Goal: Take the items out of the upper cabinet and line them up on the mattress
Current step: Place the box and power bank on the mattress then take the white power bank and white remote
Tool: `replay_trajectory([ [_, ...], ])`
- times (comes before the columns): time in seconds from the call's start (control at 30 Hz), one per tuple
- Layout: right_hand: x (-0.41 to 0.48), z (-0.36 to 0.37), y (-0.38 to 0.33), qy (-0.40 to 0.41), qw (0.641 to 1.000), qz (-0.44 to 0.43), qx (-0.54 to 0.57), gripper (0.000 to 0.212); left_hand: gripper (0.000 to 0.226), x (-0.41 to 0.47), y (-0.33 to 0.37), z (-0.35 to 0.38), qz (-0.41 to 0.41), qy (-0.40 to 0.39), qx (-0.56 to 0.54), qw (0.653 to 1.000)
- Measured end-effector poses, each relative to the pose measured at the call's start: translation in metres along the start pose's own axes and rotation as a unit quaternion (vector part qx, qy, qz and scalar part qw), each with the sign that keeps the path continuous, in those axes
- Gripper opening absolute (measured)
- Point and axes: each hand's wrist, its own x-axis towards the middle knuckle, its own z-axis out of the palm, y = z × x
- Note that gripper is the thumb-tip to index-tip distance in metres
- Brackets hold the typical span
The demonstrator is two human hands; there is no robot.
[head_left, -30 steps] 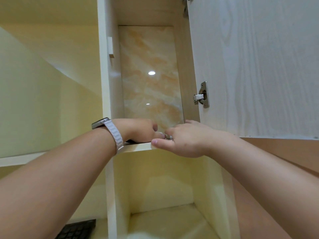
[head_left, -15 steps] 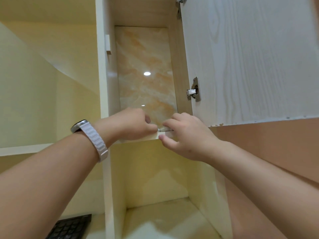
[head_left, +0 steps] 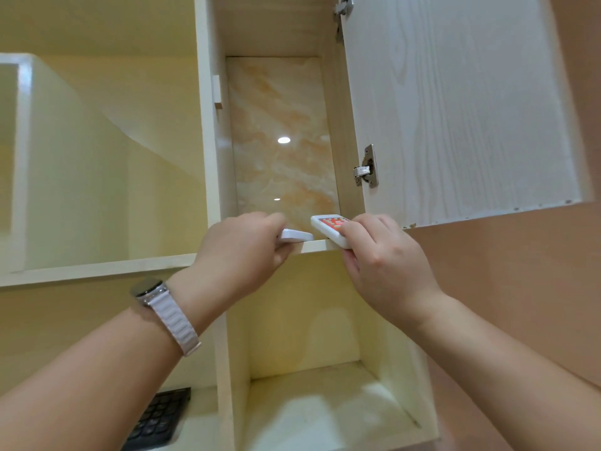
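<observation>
The upper cabinet stands open, with a marbled orange back panel and its shelf edge at hand height. My left hand, a watch on its wrist, grips a flat white item at the shelf's front edge. My right hand holds a white slab with a red patterned face, tilted up over the shelf edge. The two items sit a small gap apart. The mattress is out of view.
The cabinet door hangs open to the right, hinge just above my right hand. An open cubby lies below the shelf. Open shelving fills the left side, and a black keyboard lies at the bottom left.
Both hands have drawn back from the cabinet toward the shelf edge, and the two white items, hidden by the fingers before, are now out in view, one in each hand.
</observation>
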Motion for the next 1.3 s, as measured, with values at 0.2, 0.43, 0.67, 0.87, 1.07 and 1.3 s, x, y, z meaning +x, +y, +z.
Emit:
replay_trajectory([
  [0.2,-0.022,-0.01,0.002,-0.029,0.998,0.055,0.006,0.025,0.021,-0.024,-0.009,-0.006,0.067,0.144,0.022,0.987],
  [0.43,-0.034,-0.009,-0.003,-0.044,0.984,0.163,0.052,0.039,0.009,-0.067,0.01,-0.003,-0.001,0.211,-0.082,0.974],
  [0.67,-0.053,-0.017,-0.011,-0.093,0.922,0.322,0.194,0.015,0.02,-0.099,0.034,0.015,-0.1,0.216,-0.219,0.946],
  [0.87,-0.086,-0.031,-0.03,-0.11,0.841,0.424,0.318,0.008,0.012,-0.132,0.069,0.035,-0.29,0.186,-0.361,0.867],
  [1.07,-0.117,-0.043,-0.039,-0.138,0.777,0.486,0.375,0.012,0.013,-0.159,0.099,0.063,-0.402,0.121,-0.46,0.782],
  [1.3,-0.149,-0.046,-0.057,-0.148,0.714,0.562,0.39,0.004,0.018,-0.188,0.11,0.072,-0.508,0.035,-0.618,0.598],
])
